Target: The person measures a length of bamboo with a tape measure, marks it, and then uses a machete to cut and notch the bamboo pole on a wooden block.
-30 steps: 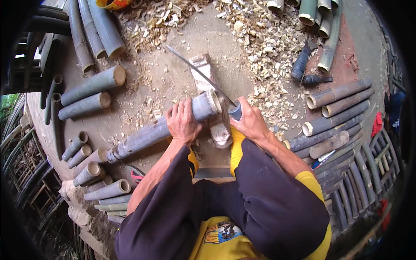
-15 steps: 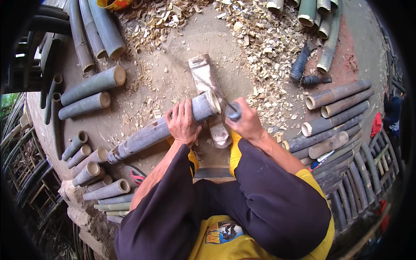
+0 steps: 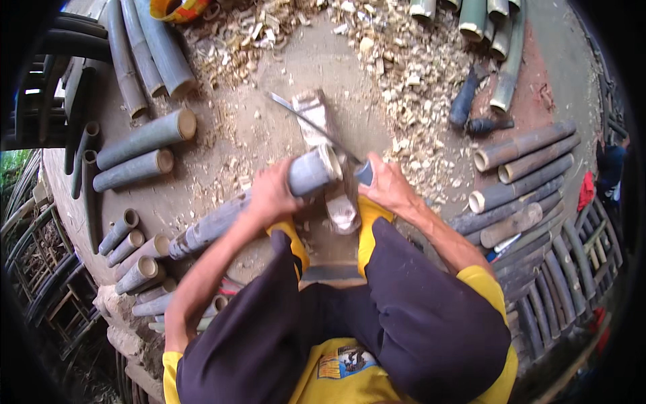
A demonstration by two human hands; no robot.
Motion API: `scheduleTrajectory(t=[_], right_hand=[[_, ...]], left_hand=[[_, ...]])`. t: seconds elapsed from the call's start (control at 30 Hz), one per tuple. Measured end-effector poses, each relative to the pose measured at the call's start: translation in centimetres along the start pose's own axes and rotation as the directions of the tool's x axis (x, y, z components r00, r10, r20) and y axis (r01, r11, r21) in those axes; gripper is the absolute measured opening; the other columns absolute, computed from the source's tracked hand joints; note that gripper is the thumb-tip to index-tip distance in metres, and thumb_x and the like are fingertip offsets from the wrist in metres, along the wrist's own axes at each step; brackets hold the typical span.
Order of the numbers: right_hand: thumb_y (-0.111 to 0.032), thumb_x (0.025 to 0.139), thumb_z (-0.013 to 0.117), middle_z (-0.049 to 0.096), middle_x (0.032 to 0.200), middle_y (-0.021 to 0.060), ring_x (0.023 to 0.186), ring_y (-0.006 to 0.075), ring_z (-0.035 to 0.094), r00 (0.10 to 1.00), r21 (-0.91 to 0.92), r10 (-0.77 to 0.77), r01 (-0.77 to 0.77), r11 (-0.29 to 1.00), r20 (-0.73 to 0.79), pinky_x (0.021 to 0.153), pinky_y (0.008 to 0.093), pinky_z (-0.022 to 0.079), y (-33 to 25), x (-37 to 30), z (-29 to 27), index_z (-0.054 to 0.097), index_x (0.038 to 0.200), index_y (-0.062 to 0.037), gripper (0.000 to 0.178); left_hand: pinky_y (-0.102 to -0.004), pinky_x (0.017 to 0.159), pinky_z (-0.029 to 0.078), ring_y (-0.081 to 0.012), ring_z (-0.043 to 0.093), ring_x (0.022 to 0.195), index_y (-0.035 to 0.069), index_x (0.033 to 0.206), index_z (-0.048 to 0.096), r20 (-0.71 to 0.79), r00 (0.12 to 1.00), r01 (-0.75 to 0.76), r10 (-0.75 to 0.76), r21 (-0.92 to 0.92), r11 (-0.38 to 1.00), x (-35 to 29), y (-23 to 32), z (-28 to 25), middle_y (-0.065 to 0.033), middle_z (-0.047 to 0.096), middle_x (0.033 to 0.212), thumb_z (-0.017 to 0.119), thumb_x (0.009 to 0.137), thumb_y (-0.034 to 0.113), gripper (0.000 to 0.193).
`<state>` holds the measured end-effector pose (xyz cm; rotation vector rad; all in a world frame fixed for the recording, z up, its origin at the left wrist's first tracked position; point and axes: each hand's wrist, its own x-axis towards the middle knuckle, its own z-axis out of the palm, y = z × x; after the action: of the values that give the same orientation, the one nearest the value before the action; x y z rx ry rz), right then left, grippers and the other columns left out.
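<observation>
A thick grey bamboo tube slants across the middle, its cut right end resting on a pale hewn wooden block. Wrapped over the tube just behind that end is my left hand, slightly smeared by motion. My right hand is closed round the grey handle of a long knife. From the handle its narrow blade runs to the far left, past the tube's cut end and across the block. Whether the blade touches the tube, I cannot tell.
Pale wood chips lie heaped beyond the block. Cut bamboo pieces lie at the left, with more bamboo tubes rowed at the right. Two dark wrapped objects sit at the far right. My yellow-clad feet flank the block.
My left hand has shifted slightly left along the tube, with the forearm swung outward. The knife has turned, so its blade now shows stretched toward the far left.
</observation>
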<state>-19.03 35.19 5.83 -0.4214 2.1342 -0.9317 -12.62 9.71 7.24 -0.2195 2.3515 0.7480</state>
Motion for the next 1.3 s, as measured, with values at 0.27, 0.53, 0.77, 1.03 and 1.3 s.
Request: scheduleTrajectory(t=[0.27, 0.53, 0.77, 1.03, 1.3], right_hand=[[-0.003, 0.073, 0.07, 0.064, 0.07, 0.0183, 0.059, 0.0267, 0.067, 0.995, -0.098, 0.099, -0.1, 0.99, -0.012, 0.054, 0.0358, 0.055, 0.8, 0.0, 2.3, 0.048, 0.097, 0.0014, 0.033], [-0.011, 0.076, 0.069, 0.061, 0.077, 0.0169, 0.065, 0.0365, 0.063, 0.828, -0.105, -0.249, 0.228, 0.968, -0.503, 0.059, 0.0431, 0.052, 0.7, -0.4, 1.0, 0.048, 0.101, 0.0015, 0.035], [-0.012, 0.078, 0.07, 0.059, 0.075, 0.0156, 0.062, 0.0368, 0.061, 0.739, 0.153, 0.191, -0.12, 0.981, -0.646, 0.055, 0.0426, 0.05, 4.2, 0.7, -0.3, 0.044, 0.103, -0.0026, 0.037], [-0.013, 0.079, 0.069, 0.056, 0.087, 0.0217, 0.076, 0.0381, 0.058, 0.662, 0.064, 0.199, -0.224, 0.973, -0.723, 0.065, 0.0463, 0.046, 7.5, 1.1, -0.3, 0.041, 0.104, -0.0009, 0.039], [-0.014, 0.078, 0.069, 0.057, 0.091, 0.0232, 0.082, 0.0402, 0.057, 0.677, -0.079, 0.109, -0.24, 0.968, -0.728, 0.073, 0.0471, 0.044, 7.2, 2.6, 0.9, 0.042, 0.108, 0.0008, 0.043]], left_hand=[[-0.0414, 0.086, 0.042, -0.0259, 0.059, 0.1, 0.01, 0.114, 0.054, -0.271, 0.962, 0.069, -0.042, 0.092, 0.993, -1.6, 0.6, 2.5, -0.0077, 0.062, 0.103, 0.082, 0.045, 0.031, 0.077], [-0.0438, 0.1, 0.034, -0.031, 0.046, 0.117, 0.012, 0.132, 0.043, -0.413, 0.893, -0.127, 0.179, 0.15, 0.981, -4.4, -3.1, 2.6, -0.0121, 0.05, 0.126, 0.083, 0.05, 0.023, 0.092], [-0.0428, 0.091, 0.043, -0.0366, 0.056, 0.103, 0.005, 0.113, 0.054, -0.191, 0.936, 0.303, -0.294, 0.016, 0.953, -13.8, -17.3, 1.6, -0.0188, 0.06, 0.106, 0.086, 0.044, 0.035, 0.082], [-0.0381, 0.089, 0.046, -0.0292, 0.061, 0.102, -0.001, 0.124, 0.051, 0.044, 0.992, 0.128, -0.12, -0.324, 0.937, -6.3, -6.5, -5.6, -0.0193, 0.063, 0.108, 0.08, 0.048, 0.034, 0.089], [-0.0354, 0.096, 0.042, -0.023, 0.056, 0.106, 0.001, 0.138, 0.036, 0.343, 0.936, 0.298, 0.078, -0.892, 0.339, -0.7, -7.9, -3.2, -0.0125, 0.055, 0.12, 0.081, 0.064, 0.023, 0.089]])
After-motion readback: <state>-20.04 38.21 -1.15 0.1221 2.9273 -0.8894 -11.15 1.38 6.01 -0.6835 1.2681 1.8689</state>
